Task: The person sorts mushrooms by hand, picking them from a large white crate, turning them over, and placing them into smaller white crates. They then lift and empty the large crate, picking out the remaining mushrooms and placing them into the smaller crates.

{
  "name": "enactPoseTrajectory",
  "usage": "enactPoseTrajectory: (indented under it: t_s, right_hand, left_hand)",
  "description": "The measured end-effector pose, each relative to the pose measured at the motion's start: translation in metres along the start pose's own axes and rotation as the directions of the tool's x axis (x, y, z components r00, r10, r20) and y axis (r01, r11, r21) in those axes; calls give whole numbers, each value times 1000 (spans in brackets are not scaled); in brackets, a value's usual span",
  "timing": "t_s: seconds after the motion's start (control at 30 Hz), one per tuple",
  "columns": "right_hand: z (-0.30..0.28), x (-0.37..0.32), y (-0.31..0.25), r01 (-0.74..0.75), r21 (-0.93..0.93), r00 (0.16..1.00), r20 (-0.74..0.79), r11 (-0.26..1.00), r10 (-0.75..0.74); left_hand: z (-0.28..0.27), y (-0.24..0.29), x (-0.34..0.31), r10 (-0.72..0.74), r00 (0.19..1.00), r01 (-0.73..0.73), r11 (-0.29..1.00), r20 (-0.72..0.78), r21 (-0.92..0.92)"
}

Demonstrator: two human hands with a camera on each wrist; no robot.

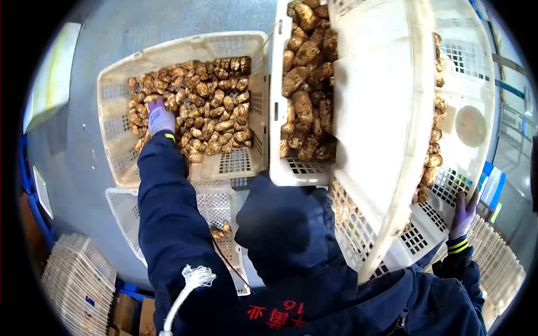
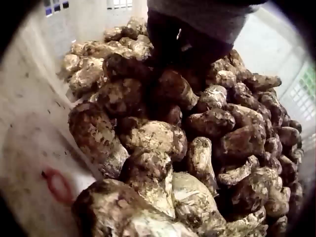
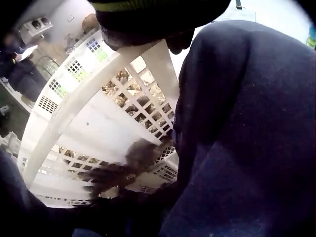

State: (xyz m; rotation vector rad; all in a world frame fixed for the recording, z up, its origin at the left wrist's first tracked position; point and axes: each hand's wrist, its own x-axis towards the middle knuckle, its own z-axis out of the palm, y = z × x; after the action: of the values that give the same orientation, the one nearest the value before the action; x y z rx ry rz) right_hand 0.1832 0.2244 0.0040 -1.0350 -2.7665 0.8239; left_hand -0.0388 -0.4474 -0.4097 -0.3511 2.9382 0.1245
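Note:
In the head view my left hand, in a pale glove with purple fingers, reaches down into a white plastic crate at the left. Brown, soil-flecked mushrooms fill much of that crate. In the left wrist view, the dark hand is low over the mushrooms, its fingertips hidden among them; I cannot tell whether they grip one. Far to the right, my gloved right hand rests at a large white crate's rim, fingers stretched out. The right wrist view shows this hand dark over the rim.
A narrower stretch of crate with bigger mushrooms stands in the middle, beside a white panel. Below the left crate lies another crate with a few mushrooms. Stacked crates stand lower left. Another person stands in the background.

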Motion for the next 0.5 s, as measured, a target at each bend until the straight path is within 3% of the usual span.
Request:
enactPoseTrajectory:
  t_s: [0.07, 0.17, 0.2, 0.23, 0.27, 0.33, 0.37, 0.43, 0.5]
  right_hand:
    - [1, 0, -1, -7, -28, 1000, -21, 1000, 7]
    - [-4, 4, 8, 10, -58, 1000, -23, 998, -12]
    - [-3, 3, 7, 11, -48, 1000, -17, 999, -12]
    - [-6, 4, 11, 1, -45, 1000, -7, 999, -1]
    - [-3, 3, 6, -4, -26, 1000, -4, 1000, 4]
    - [-5, 5, 9, 12, -21, 1000, 21, 1000, -11]
    - [-7, 6, 13, 13, -17, 1000, 12, 1000, -13]
    - [-9, 9, 21, 12, -8, 1000, -10, 1000, -13]
    - [-6, 7, 16, 24, -24, 1000, -8, 999, -24]
  left_hand:
    - [-6, 3, 4, -133, 987, 127, 989, 86, 72]
    - [-38, 6, 0, -142, 961, 147, 989, 236, -6]
    - [-18, -7, 3, -78, 991, 90, 989, 105, -118]
    - [0, -20, 7, -107, 957, 254, 760, 271, -598]
    - [4, -25, 4, -43, 907, 413, 295, 420, -862]
    - [-64, 12, -25, 18, 911, 413, 9, 413, -911]
    - [-80, 15, -31, 93, 899, 422, 76, 428, -903]
    - [-78, 22, -37, 198, 944, 168, 403, 265, -900]
    - [-82, 49, -49, 197, 933, 30, 791, 301, -611]
